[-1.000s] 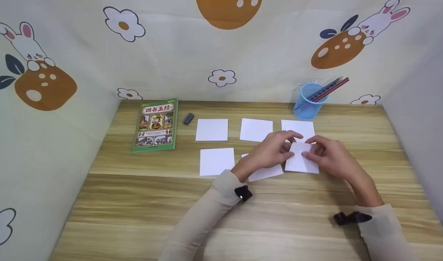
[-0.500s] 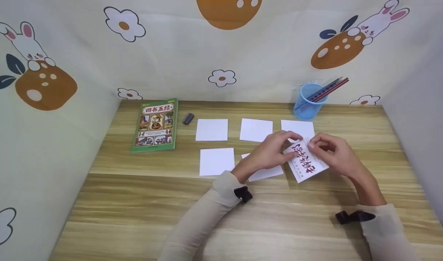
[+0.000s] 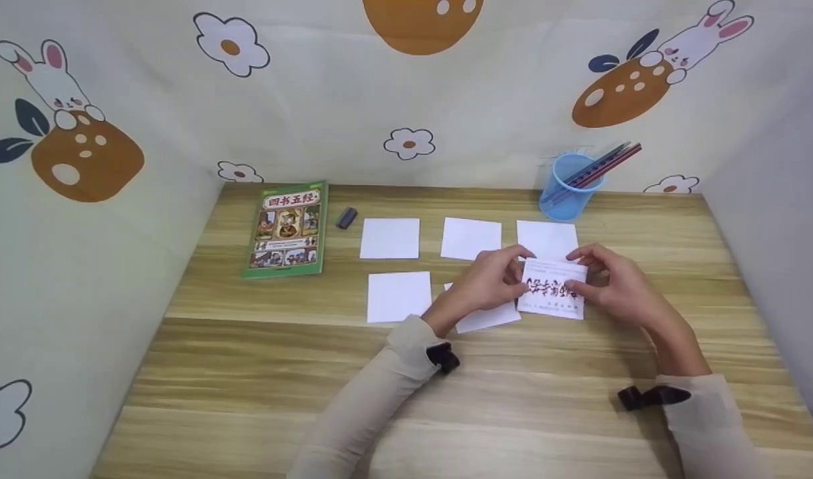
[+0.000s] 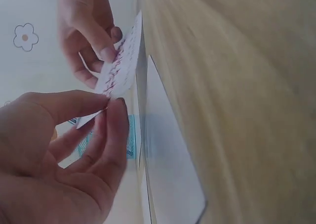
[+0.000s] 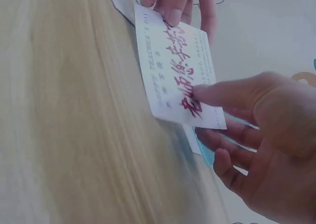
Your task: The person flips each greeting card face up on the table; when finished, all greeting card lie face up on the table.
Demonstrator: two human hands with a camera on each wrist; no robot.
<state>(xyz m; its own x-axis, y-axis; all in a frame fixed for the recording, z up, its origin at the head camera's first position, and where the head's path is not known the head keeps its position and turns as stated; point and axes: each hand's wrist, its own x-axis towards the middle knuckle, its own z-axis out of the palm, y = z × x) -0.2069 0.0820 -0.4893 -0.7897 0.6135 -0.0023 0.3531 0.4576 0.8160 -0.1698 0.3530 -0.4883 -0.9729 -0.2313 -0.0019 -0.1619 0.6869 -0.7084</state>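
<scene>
Head view: a printed card is held between two hands over the wooden table, and clock directions here are taken from it. Its 9 o'clock edge is pinched by the left hand, its 3 o'clock edge by the right hand. By the right wrist view, both thumbs are laid on the printed face, with fingers bent behind it, so neither hand is spread wide. Red script is borne across that face, with finer print on either side. The card is seen tilted in the wrist views; whether the table is touched by its near edge cannot be told

Five white cards are laid out: one at 12 o'clock, partly hidden; one at 10; one skewed, between 8 and 9, partly covered by the left hand; two farther off, between 9 and 10. Beyond the 12 o'clock one a blue cup is stood, with pencils leaned in it. Between 9 and 10, well apart, a dark block and a green book are placed. Pale sleeves are worn
</scene>
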